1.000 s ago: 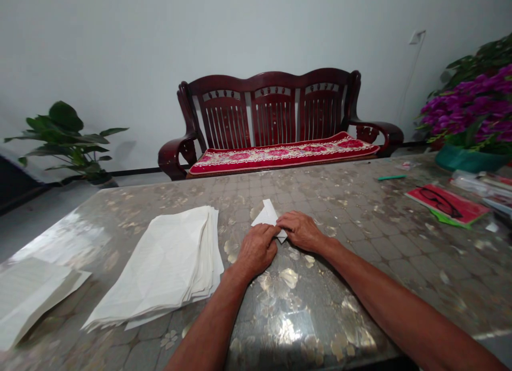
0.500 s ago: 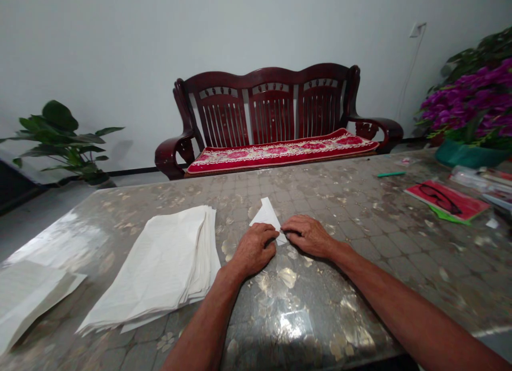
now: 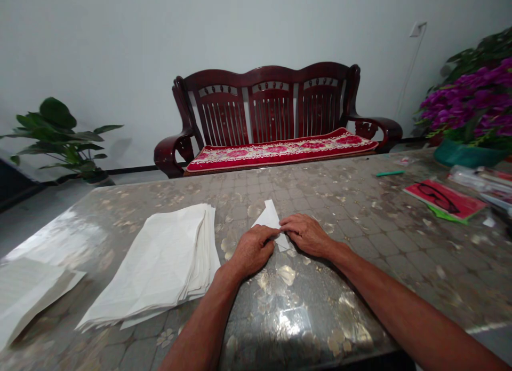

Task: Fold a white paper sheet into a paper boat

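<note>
A small piece of white folded paper [image 3: 269, 216] lies on the table in front of me, roughly triangular with a narrow strip at its top and another corner poking out below my hands. My left hand [image 3: 256, 247] rests over its lower left part, thumb and fingers closed on it. From the right, my right hand [image 3: 306, 233] grips the paper's right edge with bent fingers held together. The fingertips of both hands meet at the fold and cover the middle of the paper.
A stack of white paper sheets [image 3: 160, 259] lies left of my hands, and a folded sheet [image 3: 36, 291] farther left. On the right are a green pen [image 3: 390, 173], glasses [image 3: 438, 196] on a red booklet [image 3: 466, 204] and a flower pot [image 3: 468, 153]. A wooden bench [image 3: 272, 112] stands behind the table.
The folded paper has turned slightly and its top has shifted a little to the right. My left fingers have moved in to touch my right fingertips.
</note>
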`<action>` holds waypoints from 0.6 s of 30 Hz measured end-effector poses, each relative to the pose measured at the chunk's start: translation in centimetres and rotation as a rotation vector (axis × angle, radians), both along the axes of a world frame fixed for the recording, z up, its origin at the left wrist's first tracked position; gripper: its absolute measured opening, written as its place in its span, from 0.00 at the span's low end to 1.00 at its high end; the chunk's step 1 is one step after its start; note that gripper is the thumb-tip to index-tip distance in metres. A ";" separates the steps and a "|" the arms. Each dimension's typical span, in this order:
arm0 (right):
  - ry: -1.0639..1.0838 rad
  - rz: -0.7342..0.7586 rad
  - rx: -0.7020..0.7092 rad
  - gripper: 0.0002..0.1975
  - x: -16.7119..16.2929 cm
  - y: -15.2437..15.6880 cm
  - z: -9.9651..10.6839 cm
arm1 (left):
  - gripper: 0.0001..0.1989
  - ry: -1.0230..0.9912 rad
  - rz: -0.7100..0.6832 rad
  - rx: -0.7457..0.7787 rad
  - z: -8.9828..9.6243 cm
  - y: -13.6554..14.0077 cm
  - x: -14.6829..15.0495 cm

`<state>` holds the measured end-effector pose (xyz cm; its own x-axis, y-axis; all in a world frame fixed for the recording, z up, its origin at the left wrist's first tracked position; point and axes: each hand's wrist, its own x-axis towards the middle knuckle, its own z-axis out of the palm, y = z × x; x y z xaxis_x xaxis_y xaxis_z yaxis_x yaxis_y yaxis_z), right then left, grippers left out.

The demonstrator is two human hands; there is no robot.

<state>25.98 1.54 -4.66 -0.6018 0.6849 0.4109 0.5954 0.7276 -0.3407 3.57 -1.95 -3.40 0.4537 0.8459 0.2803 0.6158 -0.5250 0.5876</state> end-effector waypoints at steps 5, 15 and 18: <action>-0.030 0.025 0.017 0.14 -0.3 -0.7 0.5 | 0.18 0.037 -0.065 0.079 0.3 0.0 0.1; -0.017 0.013 -0.011 0.13 -0.3 -0.1 0.5 | 0.15 0.077 0.216 0.168 -1.0 1.0 -0.1; -0.039 0.026 -0.020 0.13 -0.4 -0.1 0.7 | 0.16 0.029 0.411 0.135 -0.6 1.5 0.0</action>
